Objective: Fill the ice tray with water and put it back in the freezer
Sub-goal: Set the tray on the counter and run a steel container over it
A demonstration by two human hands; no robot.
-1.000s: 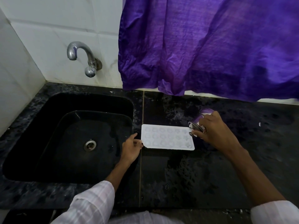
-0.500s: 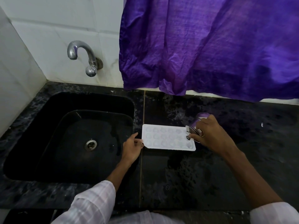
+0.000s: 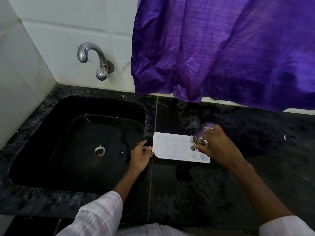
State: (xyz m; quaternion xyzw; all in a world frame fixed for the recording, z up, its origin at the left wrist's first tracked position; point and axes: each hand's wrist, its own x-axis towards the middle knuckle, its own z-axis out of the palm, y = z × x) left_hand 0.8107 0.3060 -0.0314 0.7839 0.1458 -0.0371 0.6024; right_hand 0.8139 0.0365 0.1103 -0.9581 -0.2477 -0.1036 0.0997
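A white ice tray (image 3: 172,148) lies flat on the black counter just right of the sink. My left hand (image 3: 140,155) pinches the tray's left edge. My right hand (image 3: 217,145) grips a small steel cup (image 3: 201,135), tipped on its side with its mouth over the tray's right cells. The cells look pale and I cannot tell how much water they hold.
A black sink (image 3: 51,120) with a metal drain (image 3: 99,150) lies to the left, under a wall tap (image 3: 92,57). A purple curtain (image 3: 221,48) hangs over the back of the wet black stone counter (image 3: 187,184). White tiled walls close the left and back.
My right hand has carried the tipped cup leftward, further over the tray's right cells. My left hand has stayed on the tray's left edge.
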